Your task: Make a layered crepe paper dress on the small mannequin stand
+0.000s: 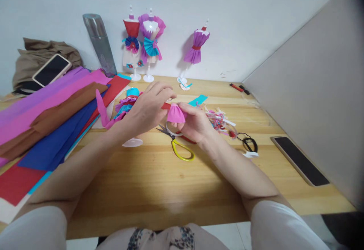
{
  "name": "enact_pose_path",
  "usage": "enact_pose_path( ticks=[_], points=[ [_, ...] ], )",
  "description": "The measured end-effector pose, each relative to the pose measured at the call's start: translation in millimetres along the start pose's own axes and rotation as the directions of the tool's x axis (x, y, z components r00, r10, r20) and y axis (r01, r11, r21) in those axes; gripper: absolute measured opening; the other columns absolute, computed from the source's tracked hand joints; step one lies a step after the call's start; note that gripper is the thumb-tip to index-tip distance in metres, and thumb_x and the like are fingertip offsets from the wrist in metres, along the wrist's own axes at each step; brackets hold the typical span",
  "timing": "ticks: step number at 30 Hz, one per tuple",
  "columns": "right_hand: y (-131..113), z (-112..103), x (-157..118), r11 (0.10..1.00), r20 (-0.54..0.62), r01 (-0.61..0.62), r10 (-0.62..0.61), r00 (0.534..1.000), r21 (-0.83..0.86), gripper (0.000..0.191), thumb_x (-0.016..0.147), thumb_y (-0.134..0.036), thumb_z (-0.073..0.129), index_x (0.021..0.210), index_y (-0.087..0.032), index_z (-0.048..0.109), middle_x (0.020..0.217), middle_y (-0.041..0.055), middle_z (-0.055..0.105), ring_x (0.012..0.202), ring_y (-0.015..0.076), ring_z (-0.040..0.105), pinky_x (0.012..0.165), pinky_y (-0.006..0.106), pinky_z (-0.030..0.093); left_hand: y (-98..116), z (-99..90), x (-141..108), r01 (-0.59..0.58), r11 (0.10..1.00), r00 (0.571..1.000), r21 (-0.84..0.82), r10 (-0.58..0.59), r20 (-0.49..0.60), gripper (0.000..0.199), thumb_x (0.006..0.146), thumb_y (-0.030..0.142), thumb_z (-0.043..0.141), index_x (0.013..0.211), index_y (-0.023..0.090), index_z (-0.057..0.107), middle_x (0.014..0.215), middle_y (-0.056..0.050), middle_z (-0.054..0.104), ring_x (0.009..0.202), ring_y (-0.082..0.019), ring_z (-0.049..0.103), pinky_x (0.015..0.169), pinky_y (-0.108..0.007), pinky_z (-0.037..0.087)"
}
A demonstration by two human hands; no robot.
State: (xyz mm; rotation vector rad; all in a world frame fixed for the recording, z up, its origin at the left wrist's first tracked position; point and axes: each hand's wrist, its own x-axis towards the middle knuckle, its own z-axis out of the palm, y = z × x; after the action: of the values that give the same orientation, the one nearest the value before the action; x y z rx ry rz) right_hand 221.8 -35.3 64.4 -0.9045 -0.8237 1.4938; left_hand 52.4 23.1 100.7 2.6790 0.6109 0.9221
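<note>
My right hand point(197, 123) is closed, its thumb and fingers pinching a small pink piece of gathered crepe paper point(176, 114) that flares downward like a skirt. My left hand point(153, 104) comes over from the left with bent fingers closed at a red paper strip point(165, 106) that meets the pink piece. Its fingertips are partly hidden. Just below both hands lie yellow-handled scissors point(183, 153), blades apart and pointing left. A whitish ring point(174, 129) shows under the pink paper. Near my left wrist is a pale round disc point(132, 142).
Crepe paper sheets point(65, 136) cover the left side. Behind stand small dressed mannequins point(196, 47) and a grey bottle point(101, 45). Paper scraps point(217, 119), a black cord point(250, 143) and a phone point(300, 161) lie to the right. Another phone point(52, 69) rests on brown cloth point(45, 54).
</note>
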Motion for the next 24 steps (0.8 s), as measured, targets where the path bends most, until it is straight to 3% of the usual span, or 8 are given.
enact_pose_path(
  ticks=[8, 12, 16, 18, 20, 22, 24],
  points=[
    [2.6, 1.3, -0.5, 0.99, -0.007, -0.104, 0.105, 0.994, 0.097, 0.014, 0.079, -0.032, 0.072, 0.084, -0.021, 0.065, 0.073, 0.0013, 0.07, 0.062, 0.0164, 0.062, 0.057, 0.028, 0.053, -1.3, 2.5, -0.8, 0.019, 0.988, 1.0, -0.155, -0.021, -0.014, 0.018, 0.087, 0.016, 0.051, 0.081, 0.024, 0.065, 0.116, -0.01, 0.072, 0.113, -0.027, 0.061, 0.102, -0.045, 0.045],
    [-2.0, 6.8, -4.5, 0.981, 0.029, -0.16, 0.158, 0.987, 0.114, 0.024, 0.082, -0.045, 0.07, 0.086, -0.021, 0.066, 0.076, 0.0035, 0.072, 0.065, 0.018, 0.063, 0.06, 0.03, 0.053, 0.6, 4.9, -1.8, 0.006, 0.976, 0.996, -0.216, -0.026, -0.091, 0.016, 0.085, 0.018, 0.051, 0.075, 0.024, 0.062, 0.105, -0.01, 0.074, 0.103, -0.027, 0.064, 0.094, -0.044, 0.049],
    [-5.4, 6.2, -3.8, 0.983, 0.062, -0.179, 0.176, 0.982, 0.047, 0.047, 0.08, -0.066, 0.063, 0.086, -0.02, 0.068, 0.082, 0.009, 0.073, 0.072, 0.0227, 0.067, 0.061, 0.034, 0.053, 1.5, 5.5, -1.1, 0.136, 0.91, 0.973, -0.391, -0.196, -0.118, 0.007, 0.079, 0.018, 0.059, 0.073, 0.021, 0.06, 0.093, -0.007, 0.074, 0.09, -0.022, 0.066, 0.085, -0.038, 0.051],
    [-4.4, 2.1, -1.1, 0.996, 0.024, -0.09, 0.091, 0.996, -0.027, 0.053, 0.076, -0.071, 0.064, 0.089, -0.021, 0.068, 0.089, 0.0104, 0.074, 0.078, 0.0248, 0.068, 0.063, 0.035, 0.053, -0.4, 5.0, 0.3, 0.248, 0.829, 0.947, -0.501, -0.317, -0.057, 0.005, 0.075, 0.02, 0.062, 0.07, 0.019, 0.06, 0.08, -0.004, 0.071, 0.078, -0.019, 0.064, 0.076, -0.033, 0.051],
    [-2.2, -2.9, 1.1, 0.991, -0.062, 0.075, -0.082, 0.995, -0.108, 0.052, 0.072, -0.07, 0.068, 0.094, -0.023, 0.068, 0.101, 0.0093, 0.074, 0.089, 0.0258, 0.069, 0.067, 0.035, 0.053, -3.1, 4.1, 1.7, 0.376, 0.729, 0.903, -0.572, -0.427, 0.05, 0.007, 0.073, 0.022, 0.064, 0.068, 0.017, 0.061, 0.069, -0.001, 0.066, 0.068, -0.015, 0.06, 0.067, -0.029, 0.048],
    [-0.4, -6.7, 1.1, 0.941, -0.107, 0.262, -0.29, 0.951, -0.215, 0.051, 0.072, -0.068, 0.071, 0.101, -0.026, 0.069, 0.113, 0.0078, 0.072, 0.103, 0.0268, 0.066, 0.075, 0.036, 0.054, -5.4, 3.0, 2.4, 0.477, 0.633, 0.857, -0.61, -0.49, 0.161, 0.009, 0.072, 0.023, 0.066, 0.069, 0.016, 0.062, 0.064, 0.001, 0.063, 0.062, -0.013, 0.058, 0.063, -0.027, 0.046],
    [-0.3, -8.2, -1.4, 0.85, -0.056, 0.409, -0.45, 0.891, -0.332, 0.05, 0.074, -0.064, 0.073, 0.108, -0.028, 0.069, 0.119, 0.0073, 0.07, 0.114, 0.0275, 0.062, 0.086, 0.038, 0.053, -6.3, 2.1, 2.3, 0.514, 0.569, 0.838, -0.642, -0.493, 0.235, 0.009, 0.071, 0.024, 0.067, 0.072, 0.015, 0.066, 0.064, 0.0, 0.064, 0.062, -0.013, 0.059, 0.062, -0.027, 0.048]
  ],
)
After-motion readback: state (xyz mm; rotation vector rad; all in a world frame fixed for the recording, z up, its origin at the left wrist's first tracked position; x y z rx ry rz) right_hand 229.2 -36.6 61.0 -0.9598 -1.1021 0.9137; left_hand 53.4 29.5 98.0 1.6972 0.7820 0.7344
